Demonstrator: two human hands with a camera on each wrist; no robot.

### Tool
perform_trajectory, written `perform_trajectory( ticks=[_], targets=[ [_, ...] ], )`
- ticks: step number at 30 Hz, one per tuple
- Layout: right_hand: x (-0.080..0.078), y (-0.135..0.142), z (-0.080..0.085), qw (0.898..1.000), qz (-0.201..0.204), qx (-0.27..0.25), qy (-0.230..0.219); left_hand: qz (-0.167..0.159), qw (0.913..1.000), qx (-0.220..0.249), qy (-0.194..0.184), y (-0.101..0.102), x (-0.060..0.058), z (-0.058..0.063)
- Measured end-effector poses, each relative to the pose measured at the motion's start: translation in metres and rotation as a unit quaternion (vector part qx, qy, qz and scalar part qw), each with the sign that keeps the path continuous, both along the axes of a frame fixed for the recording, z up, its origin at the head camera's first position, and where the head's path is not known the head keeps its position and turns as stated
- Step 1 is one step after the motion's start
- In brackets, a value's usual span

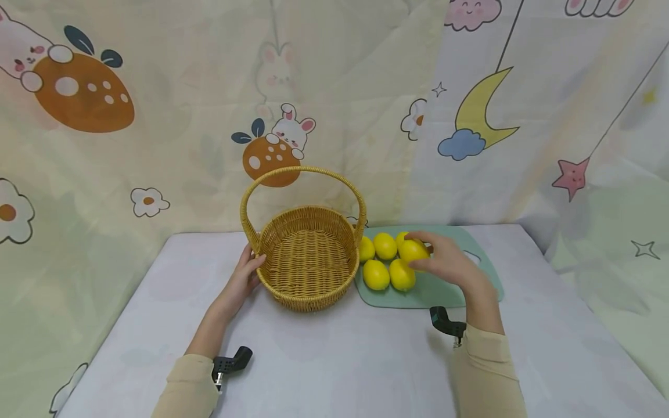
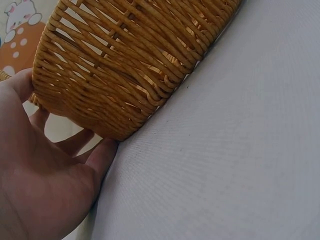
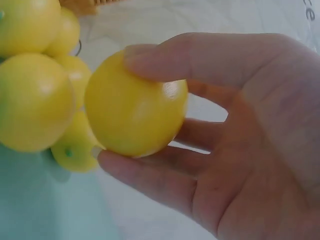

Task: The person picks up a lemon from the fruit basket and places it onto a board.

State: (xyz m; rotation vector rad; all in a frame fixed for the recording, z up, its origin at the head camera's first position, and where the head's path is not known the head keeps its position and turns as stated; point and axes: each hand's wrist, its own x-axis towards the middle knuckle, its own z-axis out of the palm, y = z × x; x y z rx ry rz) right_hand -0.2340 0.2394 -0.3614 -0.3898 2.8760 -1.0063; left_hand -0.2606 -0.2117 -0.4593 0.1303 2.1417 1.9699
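Observation:
A woven wicker basket (image 1: pixel 309 303) with a tall arched handle stands on the table, nothing inside it. My left hand (image 1: pixel 240 281) grips its left side, thumb over the rim near the handle's foot. In the left wrist view the fingers (image 2: pixel 102 156) reach behind and under the basket wall (image 2: pixel 125 65). To the right, my right hand (image 1: pixel 450 261) holds a yellow lemon (image 1: pixel 414 251) over the green cutting board (image 1: pixel 439 297). Seen from the right wrist, thumb and fingers curl round that lemon (image 3: pixel 135 107). Several other lemons (image 1: pixel 376 275) cluster on the board's left part, close beside the basket.
A white cloth covers the table (image 1: pixel 334 371). Behind it hangs a printed curtain (image 1: pixel 198 116) with rabbits, flowers and a moon. The board's oval handle hole (image 1: pixel 473 256) shows partly behind the right hand. Black wrist cameras (image 1: pixel 232 360) sit on both forearms.

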Motion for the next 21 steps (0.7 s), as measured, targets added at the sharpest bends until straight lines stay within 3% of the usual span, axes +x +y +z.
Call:
perform_trajectory(
  ticks=[10,21],
  targets=[
    [0.002,0.021,-0.010,0.999,-0.018,0.020,-0.035,0.001,1.0000,-0.002,0.001,0.000,-0.001,0.001],
    [-0.010,0.029,-0.033,0.997,-0.019,0.015,-0.073,0.001,1.0000,0.004,-0.001,0.000,-0.002,0.000]
  ],
)
